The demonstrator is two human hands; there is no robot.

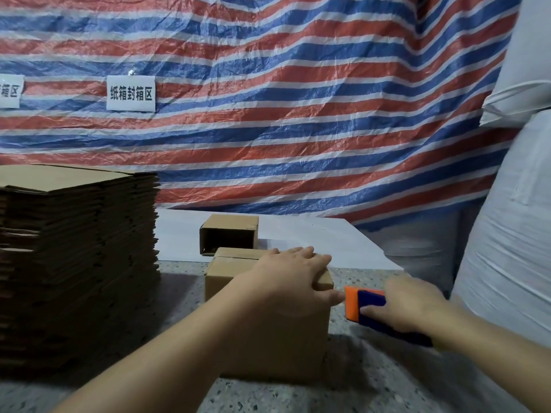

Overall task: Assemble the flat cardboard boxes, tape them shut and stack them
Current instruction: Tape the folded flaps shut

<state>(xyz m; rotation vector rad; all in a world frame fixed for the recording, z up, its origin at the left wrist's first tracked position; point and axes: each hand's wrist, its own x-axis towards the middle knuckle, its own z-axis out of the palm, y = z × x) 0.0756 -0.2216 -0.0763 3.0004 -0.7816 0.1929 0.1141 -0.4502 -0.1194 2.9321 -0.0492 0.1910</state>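
A tall stack of flat brown cardboard sheets [77,263] stands left of the closed brown cardboard box [265,320]. A smaller open brown box [229,234] lies behind it. The left hand [293,275] presses flat on the closed box's top. Just right of it, the right hand [408,305] grips an orange-and-blue tape dispenser [362,305].

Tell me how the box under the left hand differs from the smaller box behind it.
The near box stands with its top flaps folded down; the far box lies on its side, its open end facing the camera. The left hand rests on the near box; nothing touches the far box. The near box sits on the speckled counter, the far box on a white sheet. Both are plain brown cardboard.
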